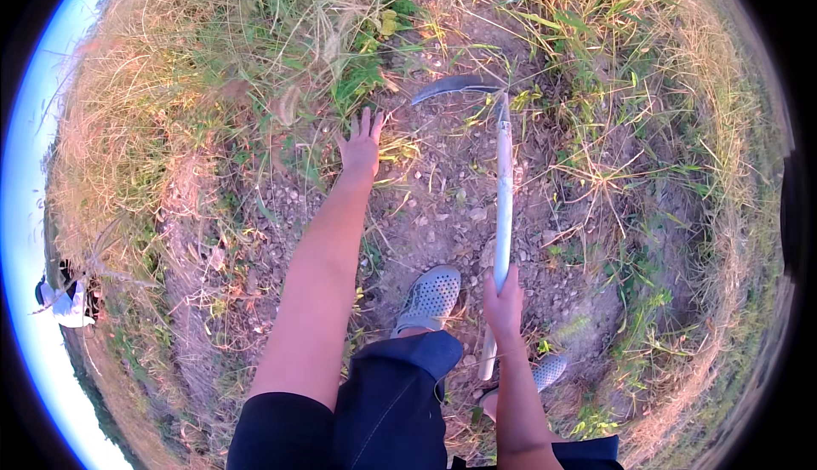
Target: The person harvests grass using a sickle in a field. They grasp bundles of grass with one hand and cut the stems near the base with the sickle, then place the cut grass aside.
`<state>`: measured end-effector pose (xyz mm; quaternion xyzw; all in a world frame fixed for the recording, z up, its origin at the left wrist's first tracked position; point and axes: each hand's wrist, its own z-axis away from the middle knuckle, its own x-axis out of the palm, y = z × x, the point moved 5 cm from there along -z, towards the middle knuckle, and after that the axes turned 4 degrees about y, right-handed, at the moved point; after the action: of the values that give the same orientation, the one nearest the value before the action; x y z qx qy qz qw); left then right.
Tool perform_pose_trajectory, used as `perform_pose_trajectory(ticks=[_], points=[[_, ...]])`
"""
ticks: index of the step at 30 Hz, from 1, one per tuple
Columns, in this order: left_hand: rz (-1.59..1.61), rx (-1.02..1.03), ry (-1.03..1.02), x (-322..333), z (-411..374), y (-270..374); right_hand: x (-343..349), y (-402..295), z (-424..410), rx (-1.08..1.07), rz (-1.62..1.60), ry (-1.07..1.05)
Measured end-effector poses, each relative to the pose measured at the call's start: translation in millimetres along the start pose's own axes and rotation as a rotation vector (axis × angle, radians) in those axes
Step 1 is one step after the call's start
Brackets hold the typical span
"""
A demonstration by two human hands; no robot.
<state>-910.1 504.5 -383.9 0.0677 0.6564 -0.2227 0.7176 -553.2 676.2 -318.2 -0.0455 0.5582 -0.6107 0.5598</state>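
My right hand grips the lower part of a long, pale sickle handle. The dark curved sickle blade sits at the handle's far end and points left, over soil and thin stems. My left hand reaches forward, fingers spread, with nothing visibly held. Just beyond its fingertips is a clump of green weeds. Yellowish grass blades lie right beside that hand. Whether its fingers touch the plants is hard to tell.
Stony soil lies between my arms. Tall dry grass stands at the left, and more grass at the right. My perforated clogs are on the ground below. A person in a white top is at the far left.
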Motion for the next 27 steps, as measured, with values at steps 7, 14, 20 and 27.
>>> perform_pose_trajectory(ticks=[7,14,20,27], points=[[0.010,-0.006,-0.057,8,-17,-50,83,-29,-37,-0.127,-0.049,-0.193],[0.678,0.034,0.052,-20,28,-31,-12,4,58,0.183,-0.051,-0.323],[1.907,-0.340,-0.029,-116,149,-15,-122,-11,54,0.225,-0.354,0.020],[1.999,-0.602,0.645,-250,299,-271,-202,-89,100,0.040,-0.521,0.270]])
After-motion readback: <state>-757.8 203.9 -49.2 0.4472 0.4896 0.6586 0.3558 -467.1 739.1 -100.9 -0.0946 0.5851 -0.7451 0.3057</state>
